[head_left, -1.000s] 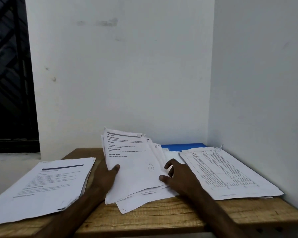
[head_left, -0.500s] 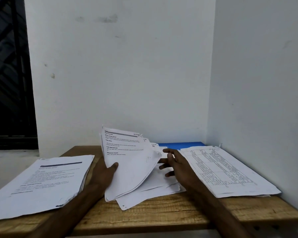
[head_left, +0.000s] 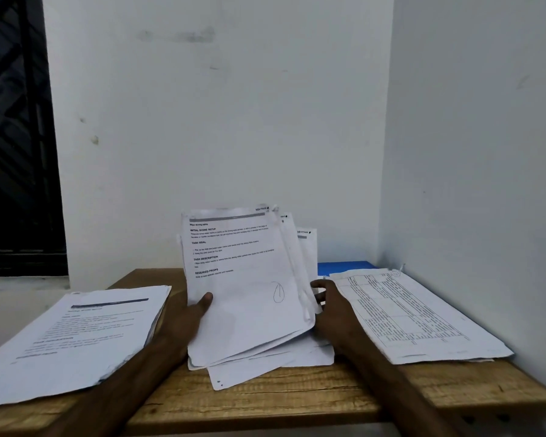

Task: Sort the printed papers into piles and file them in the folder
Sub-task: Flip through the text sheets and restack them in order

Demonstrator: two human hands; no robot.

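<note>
L grip (head_left: 183, 323), R grip (head_left: 334, 313) on papers (head_left: 246, 294)

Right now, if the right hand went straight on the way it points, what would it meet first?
Probably the right edge of the lifted sheets that the left hand holds; the right hand points toward them.

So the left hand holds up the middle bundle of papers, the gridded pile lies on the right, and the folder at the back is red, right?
Not quite: the head view shows the folder is blue, not red. The left hand does hold up the middle bundle, and the gridded pile lies on the right.
</note>
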